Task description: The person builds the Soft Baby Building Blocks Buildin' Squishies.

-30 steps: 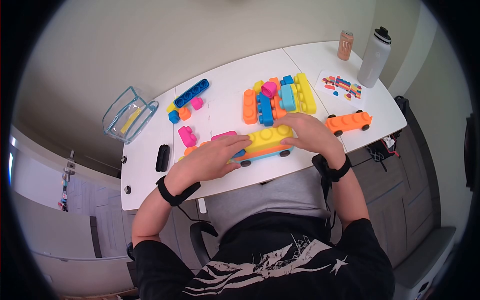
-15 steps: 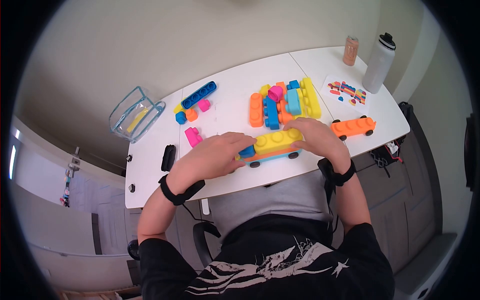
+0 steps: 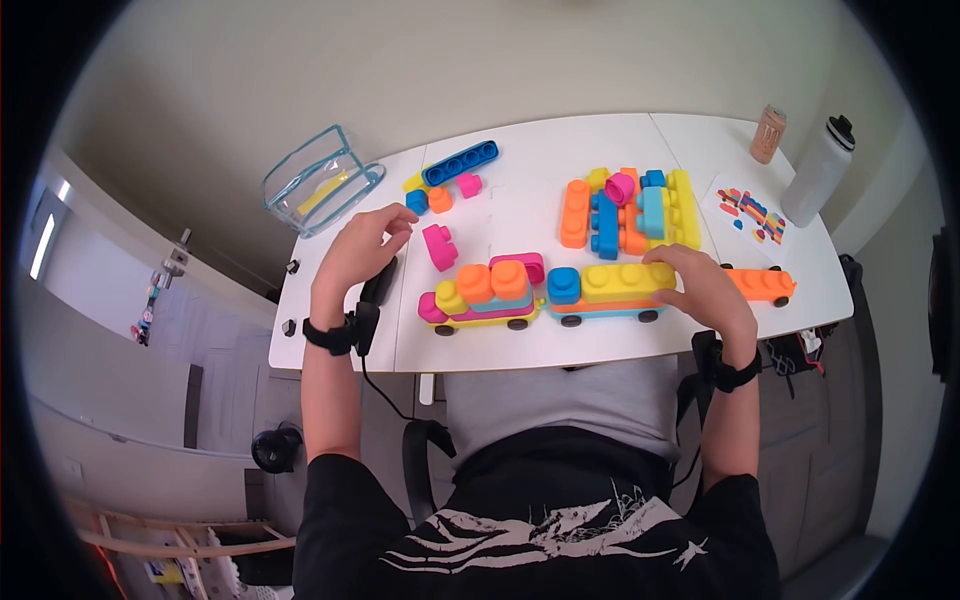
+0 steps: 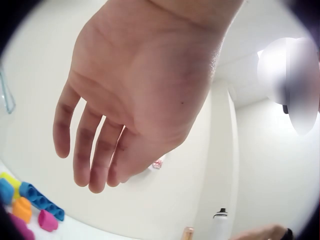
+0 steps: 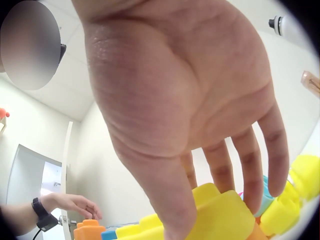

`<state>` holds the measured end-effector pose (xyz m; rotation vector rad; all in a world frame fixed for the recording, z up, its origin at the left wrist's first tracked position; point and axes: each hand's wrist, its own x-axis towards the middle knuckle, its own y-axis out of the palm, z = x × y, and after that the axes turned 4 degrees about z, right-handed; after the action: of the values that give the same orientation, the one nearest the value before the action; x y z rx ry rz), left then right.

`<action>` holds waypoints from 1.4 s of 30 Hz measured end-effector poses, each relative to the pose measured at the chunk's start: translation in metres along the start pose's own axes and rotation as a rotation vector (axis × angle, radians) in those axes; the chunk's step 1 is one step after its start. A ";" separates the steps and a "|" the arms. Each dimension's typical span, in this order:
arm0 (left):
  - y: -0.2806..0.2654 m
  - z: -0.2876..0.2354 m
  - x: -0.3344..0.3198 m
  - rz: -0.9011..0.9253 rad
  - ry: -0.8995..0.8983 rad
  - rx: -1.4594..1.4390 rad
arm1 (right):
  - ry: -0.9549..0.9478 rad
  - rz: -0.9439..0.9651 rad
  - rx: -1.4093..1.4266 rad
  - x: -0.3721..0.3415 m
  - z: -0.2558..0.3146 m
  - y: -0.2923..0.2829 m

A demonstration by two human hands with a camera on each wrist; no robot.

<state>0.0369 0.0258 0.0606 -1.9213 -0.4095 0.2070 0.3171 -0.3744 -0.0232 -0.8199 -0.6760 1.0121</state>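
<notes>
Your right hand [image 3: 705,288] pinches the right end of the long yellow block [image 3: 620,283], thumb on one side, fingers down the other. Your left hand [image 3: 362,250] is up off the work, fingers loosely bent, nothing in it.

Long yellow block sits on the orange-and-light-blue wheeled car [image 3: 608,310], with a blue cube [image 3: 564,286] just left of it. I'd call that car about stacked; can't tell if the block is fully seated. Left of it, the yellow wheeled car [image 3: 480,320] already carries pink, yellow, light blue and orange pieces. Can't confirm the two are hooked together. Right of your hand, the orange wheeled base [image 3: 760,286] shows bare studs where visible, so I'd count that as left to do.

Spare stock: block cluster [image 3: 630,215] behind the middle car, long dark-blue block [image 3: 460,163] with small pieces at far left. Printed card [image 3: 755,215] on the right shows wheeled block cars; details too small to read.

Surface is a white table [image 3: 520,195]: clear bag [image 3: 320,195] on the left, can [image 3: 768,135] and bottle [image 3: 820,175] far right. Plain pale wall [image 3: 500,60] behind.
</notes>
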 end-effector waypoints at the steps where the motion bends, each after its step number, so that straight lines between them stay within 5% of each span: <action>1: 0.005 0.013 0.005 0.049 -0.025 0.045 | -0.007 -0.002 -0.006 0.000 0.000 0.000; 12: 0.073 0.086 0.061 0.196 0.286 0.247 | 0.038 0.039 0.074 0.002 0.008 0.000; 17: 0.061 0.066 0.069 0.380 0.075 0.342 | 0.001 0.010 0.051 0.001 -0.002 0.003; 24: 0.059 0.072 0.064 0.351 0.145 0.406 | 0.004 0.005 0.040 0.000 -0.002 0.003; 30: 0.055 0.065 0.065 0.507 -0.026 0.330 | 0.038 0.023 0.047 -0.001 0.004 0.002; 36: 0.031 0.033 0.062 0.286 0.036 0.248 | 0.051 0.066 0.027 0.002 0.006 0.000; 38: 0.012 -0.002 0.055 0.038 0.154 0.071 | 0.083 0.071 0.035 -0.005 0.011 -0.005; 42: 0.004 -0.079 0.027 -0.115 0.243 -0.069 | 0.030 -0.041 0.040 -0.019 0.019 -0.016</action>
<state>0.0893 -0.0333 0.0885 -1.9549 -0.3665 -0.1165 0.3020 -0.3909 -0.0018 -0.7826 -0.6427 0.9720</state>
